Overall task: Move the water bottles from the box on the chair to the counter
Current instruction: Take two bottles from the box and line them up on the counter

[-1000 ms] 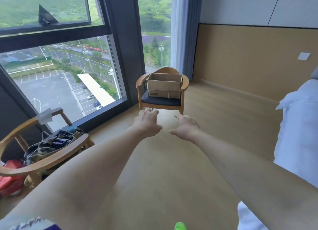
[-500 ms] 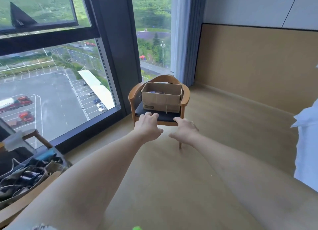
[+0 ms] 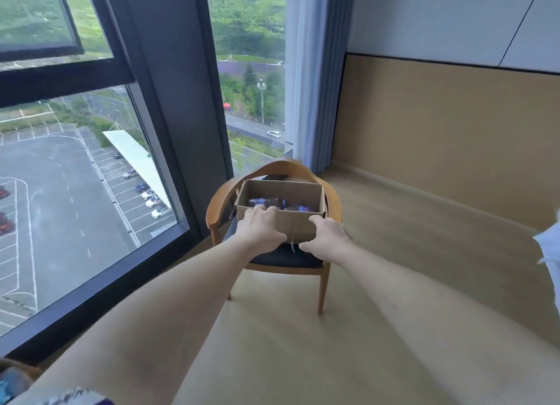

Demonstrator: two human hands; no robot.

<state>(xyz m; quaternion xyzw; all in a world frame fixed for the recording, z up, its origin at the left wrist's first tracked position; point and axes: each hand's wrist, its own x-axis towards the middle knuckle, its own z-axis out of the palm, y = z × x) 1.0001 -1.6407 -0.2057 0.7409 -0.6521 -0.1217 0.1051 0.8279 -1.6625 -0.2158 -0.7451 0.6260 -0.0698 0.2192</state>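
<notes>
2 hands, left [image 3: 260,227] and right [image 3: 325,236], empty, fingers spread at box [image 3: 300,225] front, frame centre; reach step; next, grasp bottles [image 3: 272,203].

You see a plain brown cardboard box [image 3: 283,219] on a chair [image 3: 218,206] of warm honey-coloured wood with a black seat cushion [image 3: 283,257]. Inside the box, the water bottles [image 3: 272,203] show dark purple labels with a small pale mark. Behind the chair, the curtain [image 3: 315,77] is pale grey-blue and the window frame [image 3: 169,80] is dark charcoal. To the right of the chair, the wall panel [image 3: 448,131] is tan below a black line and white above. The floor [image 3: 303,344] under the chair is light beige wood. At the bottom left corner, your sleeve [image 3: 72,398] carries a purple and white pattern.
</notes>
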